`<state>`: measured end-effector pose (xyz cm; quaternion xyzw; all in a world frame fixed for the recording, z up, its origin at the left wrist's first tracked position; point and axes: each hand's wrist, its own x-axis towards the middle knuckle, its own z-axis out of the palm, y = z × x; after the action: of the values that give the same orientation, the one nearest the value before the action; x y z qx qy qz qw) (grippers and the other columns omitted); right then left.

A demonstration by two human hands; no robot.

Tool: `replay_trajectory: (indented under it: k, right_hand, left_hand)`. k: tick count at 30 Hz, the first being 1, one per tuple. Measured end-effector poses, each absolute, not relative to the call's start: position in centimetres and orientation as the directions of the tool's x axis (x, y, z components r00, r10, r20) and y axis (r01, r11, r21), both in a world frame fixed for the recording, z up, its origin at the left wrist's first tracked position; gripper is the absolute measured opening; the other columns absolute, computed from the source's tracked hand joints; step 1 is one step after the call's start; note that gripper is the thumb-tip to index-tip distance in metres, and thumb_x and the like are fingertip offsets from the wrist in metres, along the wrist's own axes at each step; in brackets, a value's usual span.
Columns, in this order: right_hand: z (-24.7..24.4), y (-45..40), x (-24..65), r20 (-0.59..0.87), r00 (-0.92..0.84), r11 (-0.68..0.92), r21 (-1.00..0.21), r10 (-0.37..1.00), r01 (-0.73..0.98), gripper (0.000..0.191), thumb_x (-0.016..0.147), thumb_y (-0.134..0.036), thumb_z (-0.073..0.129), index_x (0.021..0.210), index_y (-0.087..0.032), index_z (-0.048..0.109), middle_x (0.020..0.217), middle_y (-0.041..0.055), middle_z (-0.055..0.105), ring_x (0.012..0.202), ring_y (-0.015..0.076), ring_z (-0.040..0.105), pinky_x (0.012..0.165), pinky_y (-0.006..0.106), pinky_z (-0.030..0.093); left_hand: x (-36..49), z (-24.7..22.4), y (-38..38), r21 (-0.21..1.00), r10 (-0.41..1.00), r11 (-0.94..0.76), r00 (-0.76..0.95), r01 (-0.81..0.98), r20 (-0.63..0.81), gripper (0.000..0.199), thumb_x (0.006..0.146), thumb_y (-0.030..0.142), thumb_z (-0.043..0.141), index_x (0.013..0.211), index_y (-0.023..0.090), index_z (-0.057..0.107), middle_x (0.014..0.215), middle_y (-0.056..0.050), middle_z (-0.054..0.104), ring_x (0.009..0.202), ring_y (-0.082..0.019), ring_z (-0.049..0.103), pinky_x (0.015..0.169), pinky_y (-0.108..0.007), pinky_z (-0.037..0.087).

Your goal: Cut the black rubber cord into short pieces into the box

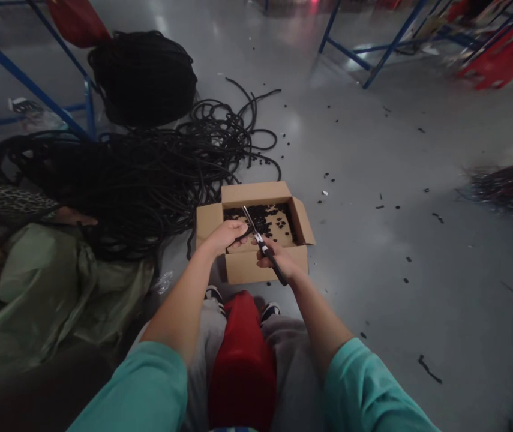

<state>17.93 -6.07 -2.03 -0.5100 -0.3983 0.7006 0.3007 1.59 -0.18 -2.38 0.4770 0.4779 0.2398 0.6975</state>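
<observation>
In the head view my right hand is closed around the black handles of a pair of shears. Their silver blades point up and to the left, over an open cardboard box. Pinched in the fingers of my left hand is a black tube, which reaches the blades; much of it is hidden by the hand. Many small black cut pieces lie in the box below both hands.
Left of the box lies a tangled heap of black tubing, with a large black coil behind it. A co-worker's hand rests near the heap. Blue metal frames stand at the back. Black scraps dot the grey floor.
</observation>
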Motion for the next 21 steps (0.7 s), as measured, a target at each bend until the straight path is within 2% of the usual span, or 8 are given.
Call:
replay_trajectory:
  k: [7, 15, 21]
  right_hand:
    - [-2.3, -6.2, 17.8, -0.495, -0.272, -0.508, -0.861, 0.825, 0.026, 0.049, 0.047, -0.017, 0.054, 0.096, -0.015, 0.055, 0.048, -0.009, 0.043, 0.042, 0.0059, 0.036, 0.042, 0.02, 0.027]
    - [-2.5, -6.1, 17.8, -0.53, -0.248, -0.541, -0.841, 0.811, 0.03, 0.052, 0.046, -0.016, 0.054, 0.098, -0.014, 0.055, 0.045, -0.0094, 0.042, 0.038, 0.0058, 0.034, 0.039, 0.021, 0.027]
    - [-3.3, -6.2, 18.1, -0.414, -0.402, -0.478, -0.876, 0.817, -0.069, 0.056, 0.049, -0.019, 0.055, 0.105, -0.017, 0.052, 0.057, -0.0052, 0.048, 0.049, 0.0083, 0.041, 0.046, 0.022, 0.031]
  left_hand:
    - [1.6, -2.4, -0.2, 0.877, 0.791, 0.481, 0.433, -0.003, -0.432, 0.032, 0.07, 0.04, 0.058, 0.058, 0.013, 0.046, 0.047, 0.002, 0.045, 0.035, -0.002, 0.031, 0.032, -0.016, 0.016]
    - [1.6, -2.5, -0.1, 0.859, 0.784, 0.513, 0.406, 0.003, -0.47, 0.03, 0.072, 0.037, 0.057, 0.062, 0.011, 0.051, 0.046, 0.001, 0.045, 0.035, -0.001, 0.03, 0.032, -0.015, 0.017]
    - [1.7, -1.8, -0.3, 0.86, 0.789, 0.508, 0.424, -0.043, -0.445, 0.03, 0.069, 0.038, 0.06, 0.062, 0.01, 0.051, 0.047, 0.001, 0.045, 0.037, -0.001, 0.031, 0.032, -0.014, 0.017]
